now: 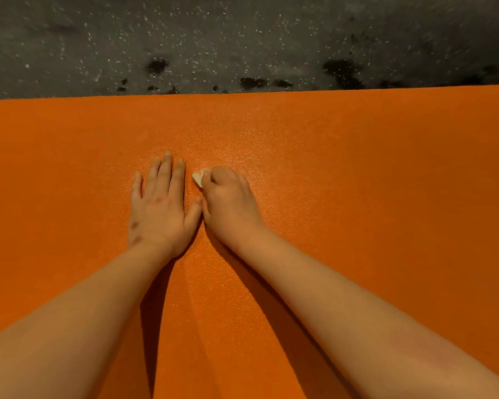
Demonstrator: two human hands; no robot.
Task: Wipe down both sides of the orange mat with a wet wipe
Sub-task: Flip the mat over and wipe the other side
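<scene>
1. The orange mat [357, 182] lies flat and fills most of the head view, its far edge running straight across against a dark grey speckled floor [242, 38] marked with black patches near the mat's border.

2. Two bare forearms reach forward over the mat from the bottom of the frame, meeting near the middle of the visible surface.

3. The left hand [159, 205] rests palm down on the mat, spread flat with fingers together and holding nothing — it appears to brace the mat in place.

4. The right hand [228, 203] sits just beside it, thumbs almost touching, curled into a loose fist and pressed to the mat around the wet wipe [198, 177].

5. Only a small pale corner of the wipe shows, poking out at the fingertip end of the right hand; the rest is bunched out of sight under the fingers.

6. Progress, as a judgement: wiping of the upward face looks to be under way — a faint sheen around the hands may be dampness, though lighting could explain it. How much of this face is cleaned cannot be told, nor whether the underside has been wiped
</scene>
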